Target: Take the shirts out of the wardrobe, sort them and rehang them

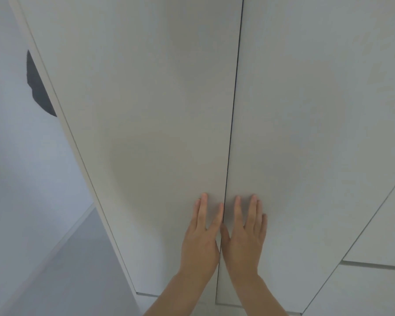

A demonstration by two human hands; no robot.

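Presently my left hand [201, 242] and right hand [244, 240] press spread fingers [202, 208] flat on the closed wardrobe doors [146, 110] (no handles visible); uneven pressure may leave one latched.

Plain off-white wardrobe doors [146, 110]

Two pale wardrobe doors, left door [146, 110] and right door [306, 133], fill the frame. The left hand [201, 240] and right hand [243, 238] press flat beside the central seam [234, 110], lower centre.
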